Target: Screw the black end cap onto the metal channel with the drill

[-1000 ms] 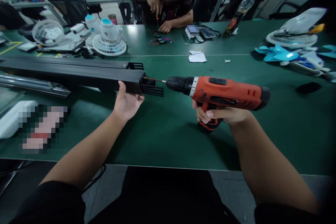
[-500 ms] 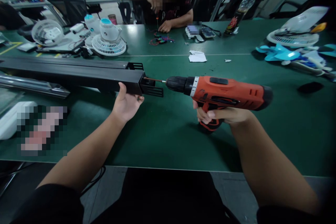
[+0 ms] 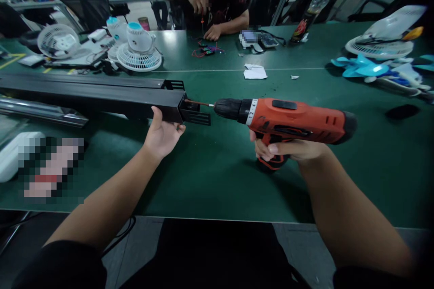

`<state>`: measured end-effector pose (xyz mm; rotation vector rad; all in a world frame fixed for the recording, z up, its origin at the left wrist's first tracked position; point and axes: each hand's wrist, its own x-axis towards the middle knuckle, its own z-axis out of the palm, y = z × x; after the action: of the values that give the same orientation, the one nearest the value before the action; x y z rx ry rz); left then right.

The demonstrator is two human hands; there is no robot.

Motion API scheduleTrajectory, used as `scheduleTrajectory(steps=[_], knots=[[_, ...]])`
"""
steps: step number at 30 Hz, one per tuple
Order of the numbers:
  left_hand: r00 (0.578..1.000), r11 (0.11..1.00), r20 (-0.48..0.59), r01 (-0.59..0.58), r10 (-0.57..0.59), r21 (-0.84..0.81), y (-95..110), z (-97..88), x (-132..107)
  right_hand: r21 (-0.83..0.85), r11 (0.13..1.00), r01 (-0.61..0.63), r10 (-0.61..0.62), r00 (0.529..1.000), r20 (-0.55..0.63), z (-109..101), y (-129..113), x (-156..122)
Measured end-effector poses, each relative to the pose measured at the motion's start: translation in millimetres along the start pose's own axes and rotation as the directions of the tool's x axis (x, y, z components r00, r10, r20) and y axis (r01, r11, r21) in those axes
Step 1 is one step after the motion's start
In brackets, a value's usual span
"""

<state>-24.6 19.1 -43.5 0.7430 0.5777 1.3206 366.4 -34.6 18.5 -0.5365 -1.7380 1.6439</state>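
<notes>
In my right hand [image 3: 278, 149] is a red and black cordless drill [image 3: 298, 117], my fingers wrapped round its handle. Its long thin bit [image 3: 200, 103] points left and reaches into the open end of a long black square tube [image 3: 135, 101]; the bit's tip is hidden inside. My left hand [image 3: 164, 137] grips the tube near that end, thumb on the near side and fingers underneath. Slotted tabs [image 3: 196, 118] stick out from the tube's end. Behind it lies a second black tube [image 3: 142, 83] of the same kind.
A shiny metal tube [image 3: 44, 110] and a blurred-out pinkish object [image 3: 54, 167] lie at left. White fan parts [image 3: 139, 56] stand farther back. Across the green table [image 3: 210, 180], a person [image 3: 217, 9] works with a screwdriver. Blue fan blades [image 3: 362, 67] and a bottle [image 3: 310, 13] are at right.
The drill's rear end has dipped slightly and shifted a little right. Both hands keep their hold, and the bit still sits in the tube's end. The view has moved slightly.
</notes>
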Motion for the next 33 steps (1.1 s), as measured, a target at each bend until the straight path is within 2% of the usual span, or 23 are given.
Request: scheduleTrajectory(steps=[8, 17, 21, 27, 33], knots=[[1.000, 1.000, -0.018, -0.014, 0.014, 0.012, 0.3, -1.5, -1.7, -0.009, 1.000, 0.003, -0.004, 1.000, -0.017, 0.1, 2.0, -1.9], [0.997, 0.997, -0.047, -0.064, 0.062, -0.034, 2.5, 18.1, -5.5, -0.031, 0.999, -0.020, 0.020, 1.000, -0.014, 2.2, -4.0, -1.2], [0.995, 0.996, -0.056, -0.081, 0.079, -0.027, 3.9, 25.6, -7.2, -0.041, 0.999, -0.033, 0.031, 0.998, -0.052, 2.2, -4.3, -1.1], [0.995, 0.997, -0.066, -0.081, 0.081, 0.003, 5.4, 31.1, -9.4, -0.035, 0.997, -0.073, 0.071, 0.996, -0.059, 0.6, -3.2, -3.3], [0.993, 0.995, -0.072, -0.095, 0.097, 0.037, 5.1, 33.4, -9.7, -0.026, 0.999, -0.039, 0.037, 0.994, -0.099, 2.6, -3.2, -3.4]])
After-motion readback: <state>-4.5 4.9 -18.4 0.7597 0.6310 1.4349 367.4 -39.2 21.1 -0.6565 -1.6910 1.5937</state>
